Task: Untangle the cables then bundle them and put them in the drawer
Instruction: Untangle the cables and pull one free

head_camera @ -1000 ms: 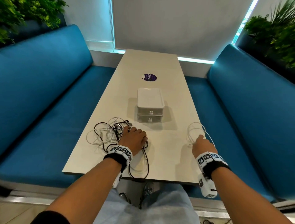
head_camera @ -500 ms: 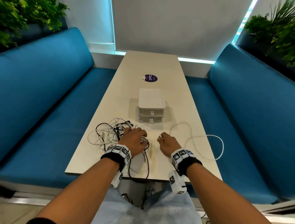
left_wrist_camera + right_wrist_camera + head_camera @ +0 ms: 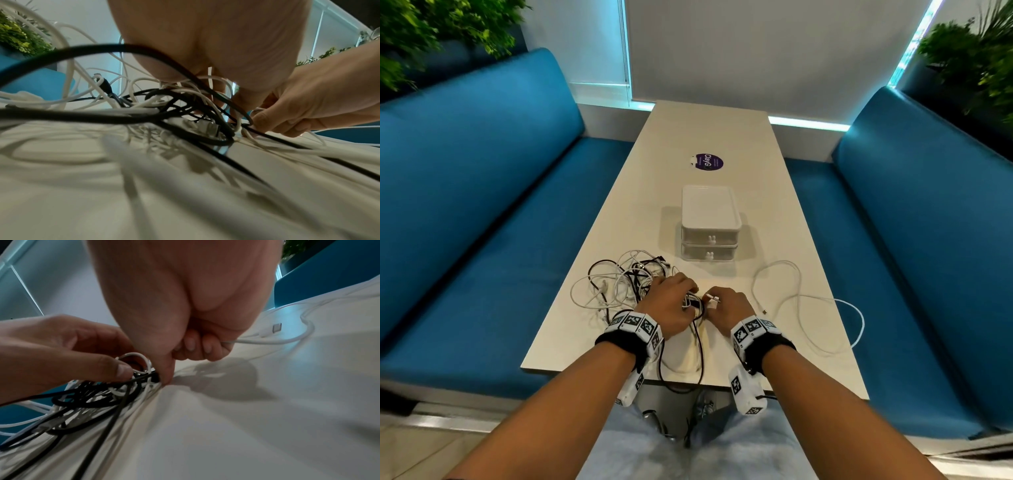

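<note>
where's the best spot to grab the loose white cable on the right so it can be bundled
Take the loose white cable by its free plug end, which lies flat on the table just right of the right hand. Come from above with a pinch: the end points away from the tangle, with nothing crossing it, so coiling can likely start there.

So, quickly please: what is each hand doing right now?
Left hand: fingers curled, pinching the cable tangle.
Right hand: closed on the white cable, thumb at the tangle.
</note>
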Available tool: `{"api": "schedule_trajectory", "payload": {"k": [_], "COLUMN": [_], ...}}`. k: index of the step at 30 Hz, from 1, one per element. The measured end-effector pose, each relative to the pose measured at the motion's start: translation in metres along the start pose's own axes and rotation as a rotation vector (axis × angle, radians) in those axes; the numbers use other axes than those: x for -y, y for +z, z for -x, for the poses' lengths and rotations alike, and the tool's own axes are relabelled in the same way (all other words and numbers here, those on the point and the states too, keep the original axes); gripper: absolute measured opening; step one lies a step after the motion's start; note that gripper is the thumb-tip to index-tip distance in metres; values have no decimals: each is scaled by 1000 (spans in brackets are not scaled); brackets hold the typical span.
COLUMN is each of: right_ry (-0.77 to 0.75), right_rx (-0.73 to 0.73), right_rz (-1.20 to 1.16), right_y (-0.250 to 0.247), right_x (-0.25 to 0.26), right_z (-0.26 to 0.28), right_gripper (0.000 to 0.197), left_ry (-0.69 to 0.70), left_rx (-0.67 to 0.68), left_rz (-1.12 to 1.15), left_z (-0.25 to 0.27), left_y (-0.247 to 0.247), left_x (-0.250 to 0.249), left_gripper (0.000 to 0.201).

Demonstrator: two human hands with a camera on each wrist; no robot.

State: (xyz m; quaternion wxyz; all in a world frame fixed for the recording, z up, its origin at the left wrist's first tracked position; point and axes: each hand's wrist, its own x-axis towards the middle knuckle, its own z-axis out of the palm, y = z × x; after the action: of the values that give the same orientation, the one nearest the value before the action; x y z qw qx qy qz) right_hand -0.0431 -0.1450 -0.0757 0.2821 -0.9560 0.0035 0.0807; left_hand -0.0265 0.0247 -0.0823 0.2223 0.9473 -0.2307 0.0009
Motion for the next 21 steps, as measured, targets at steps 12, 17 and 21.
{"api": "schedule_trajectory", "payload": {"k": [12, 17, 21], "right_ry": [71, 131, 130], "right_rx": [8, 1, 18], "right_rz": [28, -15, -64], "right_y": [-3, -29, -49], "right_x": [-10, -26, -35], "right_z": [-12, -6, 0], "right_gripper": [19, 12, 2], "left_ry": [28, 39, 19], "left_rx": [96, 86, 38], "left_rz": [-218, -430, -547], "left_z": [3, -2, -4], "left_y": [-8, -9, -10], "left_x": [-19, -31, -42], "left_gripper": [59, 45, 37]}}
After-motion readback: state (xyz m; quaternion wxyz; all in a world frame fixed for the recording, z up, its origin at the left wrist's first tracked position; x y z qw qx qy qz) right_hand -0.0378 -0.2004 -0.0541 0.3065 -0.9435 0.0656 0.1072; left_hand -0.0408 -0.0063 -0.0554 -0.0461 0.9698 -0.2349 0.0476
